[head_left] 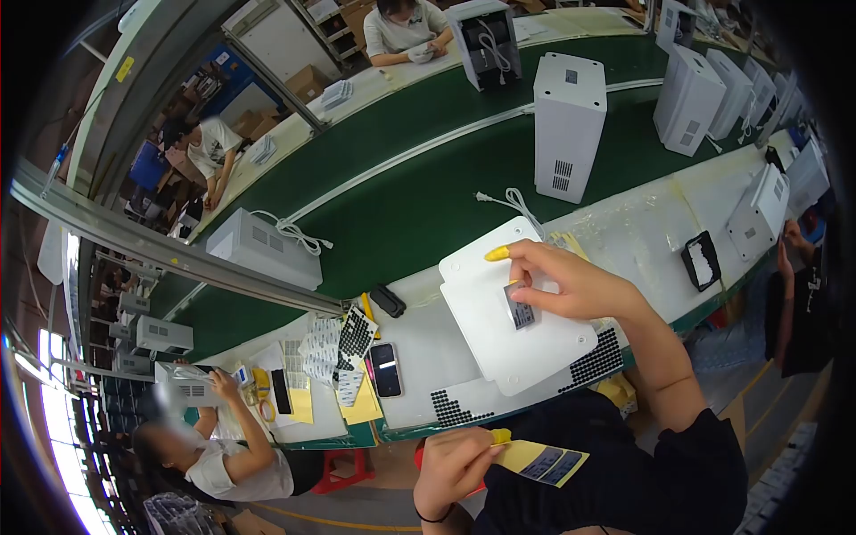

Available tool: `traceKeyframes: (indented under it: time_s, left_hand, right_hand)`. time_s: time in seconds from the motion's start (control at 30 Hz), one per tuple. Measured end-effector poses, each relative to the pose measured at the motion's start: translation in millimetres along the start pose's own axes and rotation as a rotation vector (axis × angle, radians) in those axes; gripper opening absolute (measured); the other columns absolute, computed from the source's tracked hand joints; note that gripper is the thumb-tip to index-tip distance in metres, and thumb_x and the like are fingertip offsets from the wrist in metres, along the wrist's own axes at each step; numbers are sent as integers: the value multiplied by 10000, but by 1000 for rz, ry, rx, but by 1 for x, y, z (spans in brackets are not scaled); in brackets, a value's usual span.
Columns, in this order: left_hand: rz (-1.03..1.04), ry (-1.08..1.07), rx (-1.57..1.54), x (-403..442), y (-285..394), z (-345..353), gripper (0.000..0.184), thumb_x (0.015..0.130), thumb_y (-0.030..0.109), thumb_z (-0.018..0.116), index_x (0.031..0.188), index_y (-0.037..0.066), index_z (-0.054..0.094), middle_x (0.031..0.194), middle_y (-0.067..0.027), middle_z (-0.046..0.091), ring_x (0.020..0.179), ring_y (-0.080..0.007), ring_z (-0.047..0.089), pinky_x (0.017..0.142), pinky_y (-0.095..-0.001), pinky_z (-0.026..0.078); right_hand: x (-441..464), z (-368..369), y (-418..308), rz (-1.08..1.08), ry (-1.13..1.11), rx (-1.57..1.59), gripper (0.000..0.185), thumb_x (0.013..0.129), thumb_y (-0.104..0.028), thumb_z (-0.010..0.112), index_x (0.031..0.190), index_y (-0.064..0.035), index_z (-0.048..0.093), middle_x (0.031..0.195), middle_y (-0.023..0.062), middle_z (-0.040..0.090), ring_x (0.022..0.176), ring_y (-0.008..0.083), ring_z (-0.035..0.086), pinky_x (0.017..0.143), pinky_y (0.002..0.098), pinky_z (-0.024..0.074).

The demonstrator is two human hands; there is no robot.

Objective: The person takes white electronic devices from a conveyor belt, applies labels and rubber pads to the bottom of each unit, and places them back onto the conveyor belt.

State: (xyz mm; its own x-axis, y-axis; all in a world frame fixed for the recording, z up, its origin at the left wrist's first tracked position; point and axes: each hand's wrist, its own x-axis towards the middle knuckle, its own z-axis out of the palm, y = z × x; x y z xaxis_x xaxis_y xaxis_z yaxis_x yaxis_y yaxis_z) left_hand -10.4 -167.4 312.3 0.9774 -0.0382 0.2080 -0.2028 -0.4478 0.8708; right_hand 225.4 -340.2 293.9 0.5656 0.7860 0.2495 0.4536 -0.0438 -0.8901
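My right hand point(566, 283) is over a white appliance casing point(486, 330) on the bench, with a yellow cot on one fingertip. Its thumb and fingers hold a silver-grey printed label point(520, 310) against the flat white face. Whether the label is stuck down along its whole length I cannot tell. In front of the bench, my left hand point(456, 465) pinches a strip of yellow backing paper point(571, 464) bearing grey labels. A yellow cot shows on that hand too. Sheets of black round pads point(596, 358) lie partly under the casing.
A phone point(386, 369), a black object point(387, 301) and dotted sheets point(355, 343) lie left of the casing. The green conveyor point(401, 214) carries white units point(571, 129). At the right is a black tray point(701, 261). Co-workers point(241, 464) sit at left and across the belt.
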Motion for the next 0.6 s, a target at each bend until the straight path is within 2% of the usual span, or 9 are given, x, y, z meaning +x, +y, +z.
traceKeyframes:
  time_s: [0.1, 0.27, 0.6]
  left_hand:
    - [7, -4, 4, 2, -10, 7, 97, 773, 24, 688, 818, -24, 617, 792, -165, 668, 690, -310, 671, 618, -343, 540]
    - [20, 32, 68, 7, -18, 11, 111, 776, 49, 696, 827, -17, 623, 868, -188, 688, 779, -326, 693, 672, -346, 561]
    - [-2, -14, 59, 11, -22, 11, 122, 780, 63, 694, 836, -14, 618, 838, -197, 683, 751, -328, 692, 655, -347, 561]
  right_hand:
    - [9, 1, 7, 24, -98, -100, 418, 882, -163, 625, 1234, -5, 464, 865, 66, 539, 831, 198, 525, 783, 339, 411]
    - [10, 2, 5, 52, -102, -165, 411, 886, -189, 625, 1228, -16, 477, 857, 65, 537, 840, 207, 519, 788, 348, 404]
    - [8, 5, 8, 78, -102, -213, 455, 866, -189, 637, 1254, -19, 472, 875, 65, 566, 854, 222, 513, 797, 356, 400]
